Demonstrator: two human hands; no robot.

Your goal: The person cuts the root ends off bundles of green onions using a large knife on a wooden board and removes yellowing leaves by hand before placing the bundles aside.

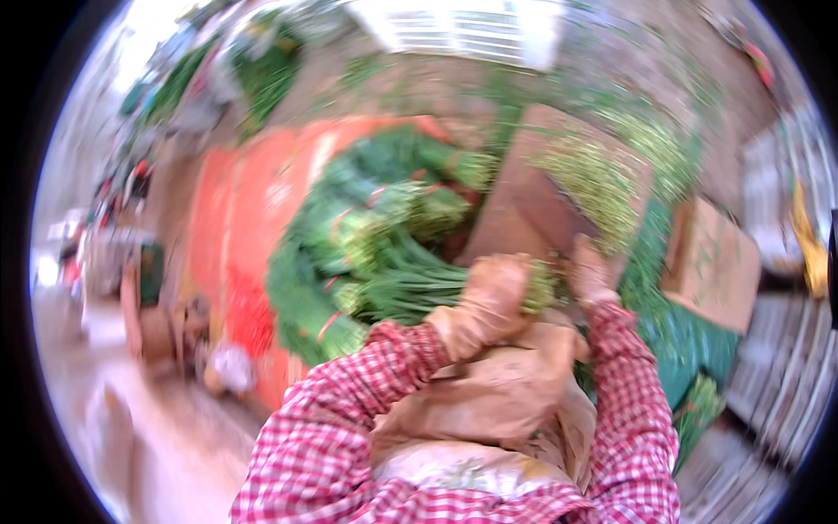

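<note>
My left hand point(491, 297), in a tan glove, is closed around a bunch of chive-like green stalks point(423, 278). Its pale cut ends point(543, 288) stick out to the right of the glove. In my right hand point(590, 272) is a wide, dark-bladed cleaver point(554, 214); the fingers wrap its handle end, which is mostly hidden. The blade lies over a brown board point(515, 179), against a heap of pale trimmed ends point(598, 188). Left of the board, several bundles tied with red bands point(345, 218) are piled up. The picture is blurred by motion.
An orange-red sheet point(249, 205) lies under the bundles. A white slatted crate point(463, 31) stands at the far side. On the right are a cardboard box point(716, 262), a green sheet point(694, 354) and pale stacked slatted crates point(777, 375). Loose red bands point(249, 310) lie left.
</note>
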